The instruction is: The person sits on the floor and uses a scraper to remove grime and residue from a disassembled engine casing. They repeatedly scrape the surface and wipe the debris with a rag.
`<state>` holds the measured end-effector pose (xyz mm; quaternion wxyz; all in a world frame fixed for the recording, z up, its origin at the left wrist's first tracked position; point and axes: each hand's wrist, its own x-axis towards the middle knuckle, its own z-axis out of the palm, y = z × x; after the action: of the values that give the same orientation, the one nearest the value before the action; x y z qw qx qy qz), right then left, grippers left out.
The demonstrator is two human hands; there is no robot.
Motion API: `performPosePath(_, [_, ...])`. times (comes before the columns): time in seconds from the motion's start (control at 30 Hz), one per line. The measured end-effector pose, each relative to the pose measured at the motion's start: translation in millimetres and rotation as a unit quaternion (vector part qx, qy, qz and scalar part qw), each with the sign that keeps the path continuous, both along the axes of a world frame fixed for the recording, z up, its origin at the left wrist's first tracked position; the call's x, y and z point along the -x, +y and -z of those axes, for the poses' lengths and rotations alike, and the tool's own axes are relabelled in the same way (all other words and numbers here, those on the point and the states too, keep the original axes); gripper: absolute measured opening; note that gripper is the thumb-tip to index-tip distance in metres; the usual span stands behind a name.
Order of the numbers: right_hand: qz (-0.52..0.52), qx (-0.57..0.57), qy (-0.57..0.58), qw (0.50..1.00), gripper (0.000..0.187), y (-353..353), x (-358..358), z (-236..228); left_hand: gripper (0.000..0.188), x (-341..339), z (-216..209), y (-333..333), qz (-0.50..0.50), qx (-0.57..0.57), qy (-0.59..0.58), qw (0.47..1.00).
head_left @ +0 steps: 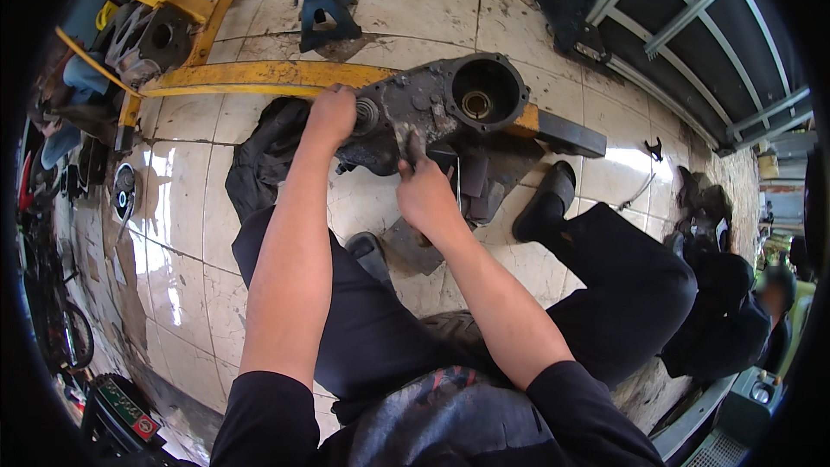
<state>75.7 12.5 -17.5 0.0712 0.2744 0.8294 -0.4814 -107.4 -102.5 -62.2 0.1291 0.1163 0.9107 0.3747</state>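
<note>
A greasy grey metal gearbox casing (415,99) rests across the yellow beam in front of me. At its right end is a wide round opening with a brass-coloured ring inside. A round bearing (367,114) sits in its left part. My left hand (331,118) is closed round the casing's left end, close to the bearing, its fingertips partly hidden. My right hand (425,196) is at the casing's near lower edge, with dirty fingers against the metal and the thumb beside them. Its other fingers are folded out of sight.
The yellow steel frame (233,75) spans the tiled floor (186,190), ending in a black bar at right. A dark cloth (259,156) hangs left of the casing. A blue stand-like part (324,13) lies beyond. Another person (726,311) sits at right.
</note>
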Motion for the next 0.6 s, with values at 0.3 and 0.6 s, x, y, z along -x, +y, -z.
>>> performPosePath(0.3, [0.084, 0.021, 0.073, 0.994, 0.058, -25.2, -17.6, 3.3, 0.028, 1.3, -0.5, -3.0, 0.113, 0.096, 0.129, 0.981])
performPosePath(0.6, [0.129, 0.041, 0.091, 0.987, 0.052, -19.1, -15.6, 7.6, 0.039, -3.3, -10.4, -1.1, 0.074, 0.078, 0.068, 0.992])
